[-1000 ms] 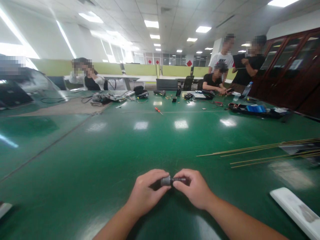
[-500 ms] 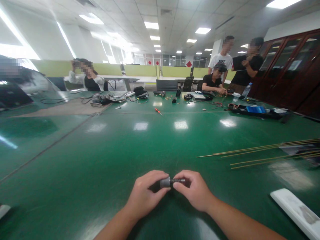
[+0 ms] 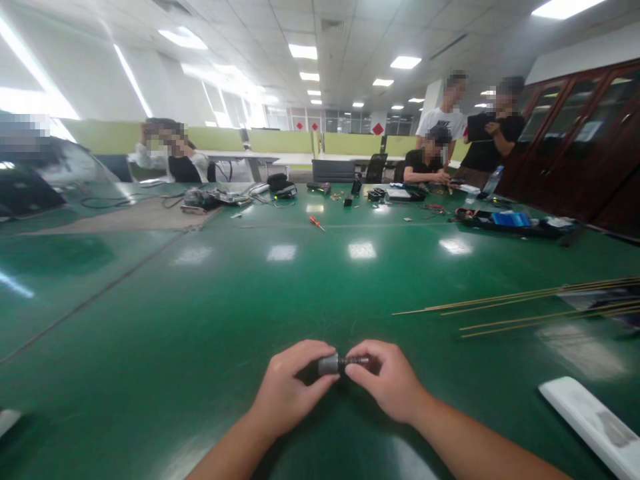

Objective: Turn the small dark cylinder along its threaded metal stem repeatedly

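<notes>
Above the near part of the green table, my left hand (image 3: 284, 383) grips a small grey cylinder (image 3: 328, 364) between thumb and fingers. A thin, dark, ridged shaft (image 3: 361, 361) sticks out of the cylinder's right end, lying roughly level. Thumb and forefinger of my right hand (image 3: 393, 380) pinch this shaft close to the cylinder, and its tip points toward my right palm. The exact kind of this piece is too small to make out. My fingertips hide part of both the cylinder and the shaft.
Long thin brass-coloured rods (image 3: 510, 327) lie at the right. A white elongated block (image 3: 590, 420) sits at the near right. Farther off are a red-handled screwdriver (image 3: 315, 221), a black tray with blue contents (image 3: 515, 223) and scattered electronic parts. Several people are around the far side.
Both hands and the piece have shifted only very slightly left. The grip of each hand looks the same.
</notes>
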`<state>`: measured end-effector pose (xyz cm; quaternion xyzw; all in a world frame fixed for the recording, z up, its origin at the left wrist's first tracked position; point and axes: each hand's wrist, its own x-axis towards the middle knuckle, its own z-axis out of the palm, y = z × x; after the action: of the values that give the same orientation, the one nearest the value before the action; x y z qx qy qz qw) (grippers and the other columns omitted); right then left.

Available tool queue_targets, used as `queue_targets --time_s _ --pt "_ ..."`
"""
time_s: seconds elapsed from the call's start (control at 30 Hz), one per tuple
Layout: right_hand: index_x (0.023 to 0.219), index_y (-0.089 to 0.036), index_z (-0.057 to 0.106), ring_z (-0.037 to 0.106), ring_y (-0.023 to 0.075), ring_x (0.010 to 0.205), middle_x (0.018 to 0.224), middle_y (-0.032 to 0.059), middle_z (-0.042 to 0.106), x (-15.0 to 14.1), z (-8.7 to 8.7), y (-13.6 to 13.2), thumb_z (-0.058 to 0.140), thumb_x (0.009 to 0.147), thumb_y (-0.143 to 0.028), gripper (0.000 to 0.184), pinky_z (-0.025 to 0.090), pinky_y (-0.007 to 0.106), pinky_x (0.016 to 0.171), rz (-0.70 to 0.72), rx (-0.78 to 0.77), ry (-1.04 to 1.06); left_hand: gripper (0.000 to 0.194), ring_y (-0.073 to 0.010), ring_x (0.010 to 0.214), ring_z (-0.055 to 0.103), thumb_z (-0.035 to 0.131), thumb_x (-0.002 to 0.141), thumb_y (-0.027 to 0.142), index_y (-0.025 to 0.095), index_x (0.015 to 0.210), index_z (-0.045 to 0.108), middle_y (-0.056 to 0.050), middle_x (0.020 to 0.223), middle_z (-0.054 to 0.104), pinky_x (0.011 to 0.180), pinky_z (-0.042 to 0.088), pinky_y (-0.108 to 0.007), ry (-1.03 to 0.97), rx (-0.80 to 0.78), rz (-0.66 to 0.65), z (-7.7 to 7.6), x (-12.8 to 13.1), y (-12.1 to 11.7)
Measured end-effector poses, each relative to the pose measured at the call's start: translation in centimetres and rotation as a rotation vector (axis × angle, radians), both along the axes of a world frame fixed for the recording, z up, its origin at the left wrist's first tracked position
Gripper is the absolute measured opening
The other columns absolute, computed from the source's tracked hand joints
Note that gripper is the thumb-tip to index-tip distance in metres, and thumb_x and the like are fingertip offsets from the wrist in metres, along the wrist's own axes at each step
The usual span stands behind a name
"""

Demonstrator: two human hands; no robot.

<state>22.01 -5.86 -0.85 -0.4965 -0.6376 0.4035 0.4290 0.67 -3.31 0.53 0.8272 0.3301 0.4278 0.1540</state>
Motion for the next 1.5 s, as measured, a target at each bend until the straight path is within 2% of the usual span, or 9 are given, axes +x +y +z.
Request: queue_targets --time_s 0.5,0.8,1.5 --pt "0.085 -0.017 0.075 0.056 0.0142 0.066 0.075 0.0011 0.068 0.04 0.09 0.05 0.069 0.08 -0.024 0.01 0.043 0.024 0.063 0.005 0.005 -0.001 0.019 -0.0201 0.087 0.072 0.073 0.081 0.021 0.021 0.1 0.071 -0.006 0.094 0.075 0.08 0.059 -0.03 0.005 -0.012 -0.004 0.27 -0.01 0.1" --pt "0.085 -0.017 0.075 0.055 0.0137 0.065 0.072 0.0005 0.066 -0.01 0.57 -0.08 0.068 0.08 -0.024 0.01 0.041 0.023 0.062 0.001 -0.001 -0.002 0.021 -0.0179 0.087 0.071 0.074 0.081 0.019 0.023 0.101 0.07 -0.003 0.094 0.075 0.08 0.058 -0.028 0.007 -0.012 0.006 0.26 -0.08 0.02" --pt "0.087 -0.018 0.075 0.056 0.0138 0.065 0.072 0.0003 0.067 0.12 0.23 0.04 0.069 0.081 -0.024 0.011 0.042 0.023 0.061 0.003 -0.014 0.016 0.022 -0.0209 0.085 0.072 0.074 0.078 0.02 0.021 0.1 0.071 -0.007 0.093 0.076 0.078 0.059 -0.031 0.005 0.017 0.03 0.53 -0.19 0.01"
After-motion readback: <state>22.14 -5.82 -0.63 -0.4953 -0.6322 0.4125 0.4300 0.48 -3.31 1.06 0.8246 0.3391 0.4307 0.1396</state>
